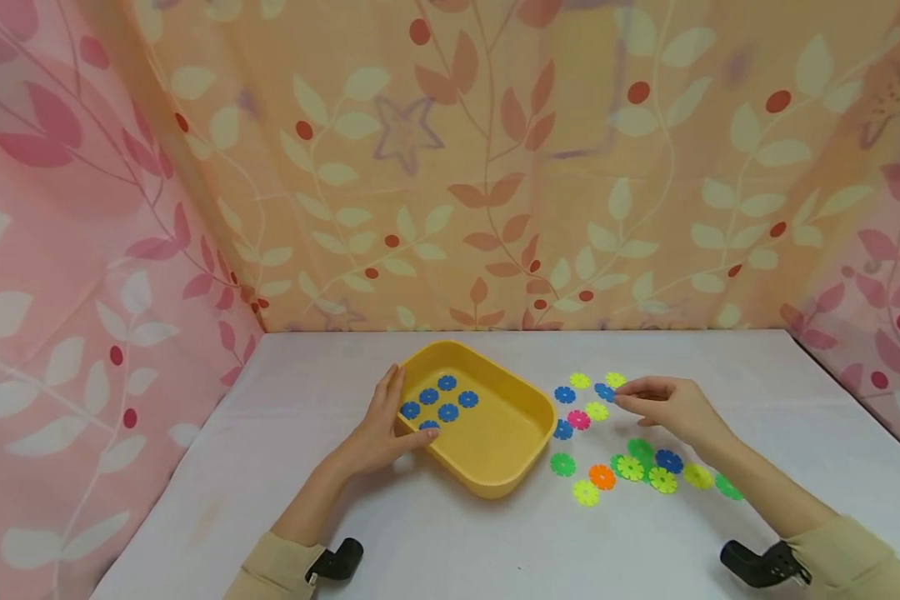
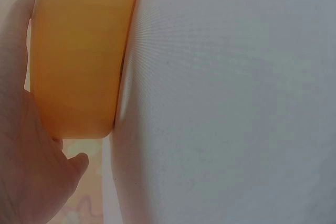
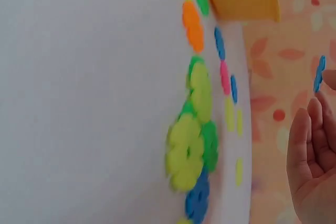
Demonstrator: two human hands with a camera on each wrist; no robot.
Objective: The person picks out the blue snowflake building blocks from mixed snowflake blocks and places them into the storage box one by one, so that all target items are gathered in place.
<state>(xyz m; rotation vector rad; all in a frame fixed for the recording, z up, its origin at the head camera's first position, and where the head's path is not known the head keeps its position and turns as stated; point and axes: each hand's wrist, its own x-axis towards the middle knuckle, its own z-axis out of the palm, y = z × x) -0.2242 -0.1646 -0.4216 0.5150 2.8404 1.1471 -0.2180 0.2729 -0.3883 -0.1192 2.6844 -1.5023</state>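
Observation:
My left hand [image 1: 378,429] grips the left corner of a yellow plastic tray [image 1: 495,475], its thumb over the near rim and its fingers along the far-left side. In the left wrist view the tray's outer wall [image 2: 79,61] fills the space beside that hand. Several blue flower-shaped discs [image 1: 447,412] lie flat inside, toward the left end. My right hand [image 1: 675,408] pinches one blue notched disc [image 1: 604,392] between thumb and fingertips, to the right of the tray. In the right wrist view this disc [image 3: 319,73] is edge-on, held above the tabletop.
Loose discs lie right of the tray: a pink disc [image 1: 579,420], an orange disc [image 1: 602,477], a green disc [image 1: 562,464], several yellow ones and more blue ones. Some overlap in a cluster below my right hand. A patterned curtain [image 1: 495,167] hangs behind the white table [image 1: 435,550].

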